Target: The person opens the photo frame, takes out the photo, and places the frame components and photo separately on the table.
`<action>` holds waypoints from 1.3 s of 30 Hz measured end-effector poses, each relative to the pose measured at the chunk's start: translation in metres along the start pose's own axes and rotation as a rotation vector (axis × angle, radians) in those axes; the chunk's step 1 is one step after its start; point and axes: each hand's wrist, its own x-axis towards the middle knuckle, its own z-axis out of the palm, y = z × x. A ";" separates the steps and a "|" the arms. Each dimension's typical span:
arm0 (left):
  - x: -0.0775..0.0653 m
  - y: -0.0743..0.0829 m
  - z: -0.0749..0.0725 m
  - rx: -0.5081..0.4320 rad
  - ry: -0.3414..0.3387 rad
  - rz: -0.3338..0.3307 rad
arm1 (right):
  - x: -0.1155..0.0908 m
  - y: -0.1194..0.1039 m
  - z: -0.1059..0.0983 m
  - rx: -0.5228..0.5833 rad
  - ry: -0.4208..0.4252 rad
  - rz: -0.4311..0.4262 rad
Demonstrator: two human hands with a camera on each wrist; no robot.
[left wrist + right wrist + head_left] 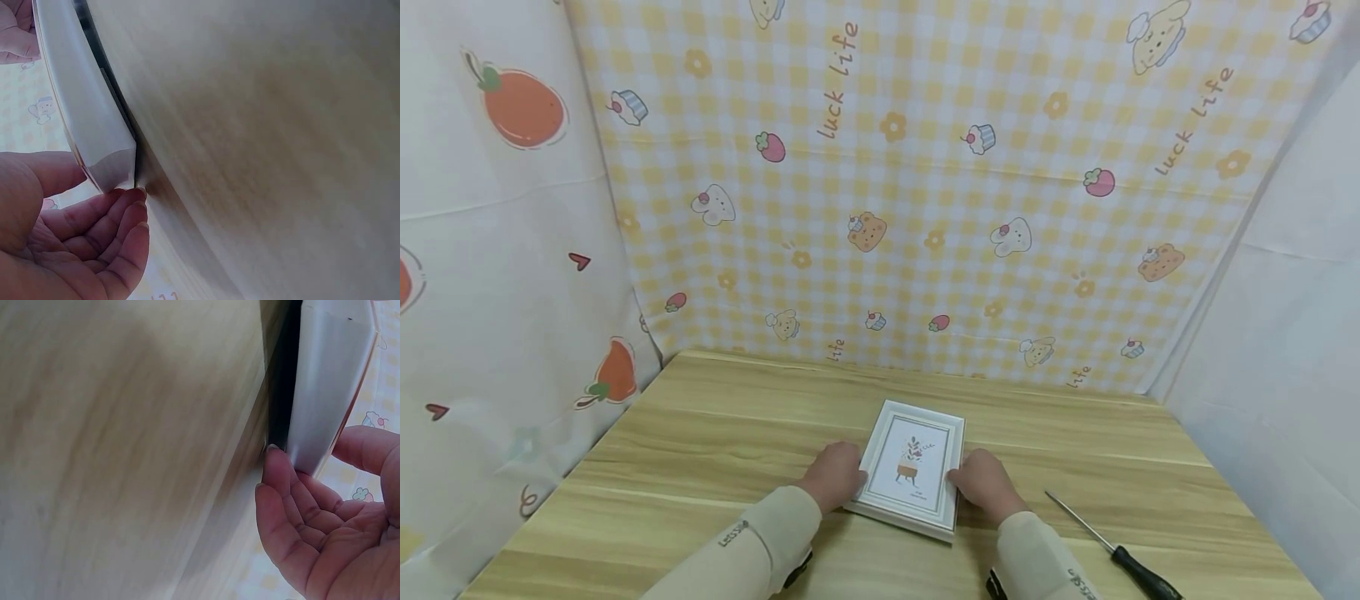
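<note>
A white picture frame [912,467] with a drawing of a potted plant lies face up, slightly turned, near the table's front. My left hand [835,477] pinches its left side, thumb on the front edge and fingers curled under, as the left wrist view shows at the frame's side wall [87,100]. On the opposite side my right hand [987,483] grips the same way, its fingertips tucked beneath the white side [328,381] in the right wrist view. A dark gap shows between the frame's underside and the wooden table [737,425].
A screwdriver [1112,546] with a black handle lies on the table to the right of my right hand. Behind the table hangs a yellow checked cloth [925,192], with a white fruit-print cloth [497,275] at the left and a plain white one [1285,333] at the right.
</note>
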 end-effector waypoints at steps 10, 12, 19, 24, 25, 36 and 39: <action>-0.002 0.001 0.001 -0.053 -0.009 0.009 | 0.001 0.003 0.000 -0.026 -0.005 0.004; -0.003 0.001 0.002 -0.046 -0.010 0.021 | 0.001 0.004 0.001 -0.036 0.000 0.005; -0.003 0.001 0.005 -0.042 -0.030 0.003 | 0.001 0.005 0.002 -0.097 0.008 -0.010; -0.005 0.005 0.003 -0.066 -0.047 -0.011 | -0.002 0.003 0.000 -0.102 -0.005 0.022; -0.006 0.006 0.002 -0.074 -0.053 -0.017 | -0.002 0.002 0.000 -0.104 -0.007 0.030; -0.001 0.008 -0.003 -0.081 -0.082 -0.086 | -0.005 0.004 0.004 -0.063 -0.009 0.049; 0.003 0.006 -0.001 -0.078 -0.077 -0.116 | -0.005 0.003 0.005 -0.062 -0.005 0.041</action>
